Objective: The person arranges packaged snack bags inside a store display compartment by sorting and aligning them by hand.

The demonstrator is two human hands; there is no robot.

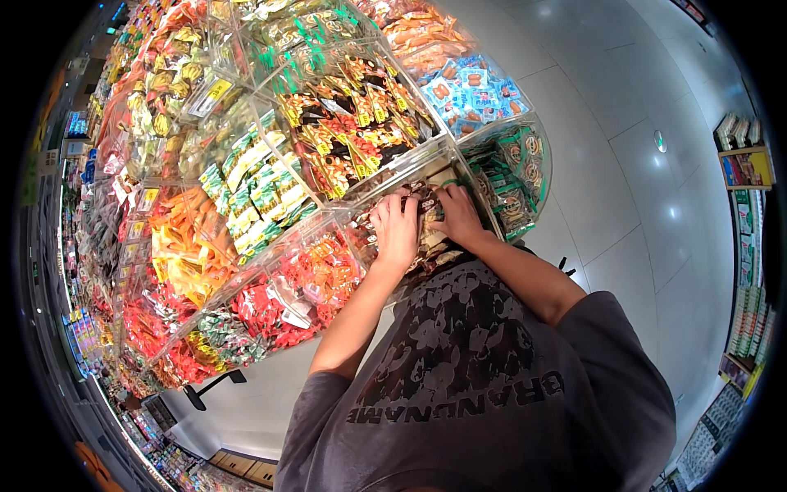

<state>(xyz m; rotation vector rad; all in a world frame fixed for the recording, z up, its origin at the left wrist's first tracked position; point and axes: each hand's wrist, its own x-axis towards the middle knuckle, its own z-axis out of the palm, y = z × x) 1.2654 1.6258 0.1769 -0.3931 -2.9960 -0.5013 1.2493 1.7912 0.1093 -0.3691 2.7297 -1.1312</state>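
Both hands reach into a front compartment of a clear plastic display bin that holds small brown snack packets (432,253). My left hand (395,222) lies palm down over the packets with its fingers bent forward. Close beside it on the right is my right hand (458,214), its thumb towards the left hand and its fingers curled down near the compartment's far right corner. Both sets of fingertips touch or dip among the packets, so their grip is partly hidden. A clear divider (393,169) rises just beyond the hands.
Green packets (516,184) fill the rounded corner compartment on the right. Red-wrapped sweets (320,270) lie to the left, and black packets (356,117) sit behind. Blue packets (476,92) are further back. Stocked shelves (747,240) stand across the tiled floor (615,154).
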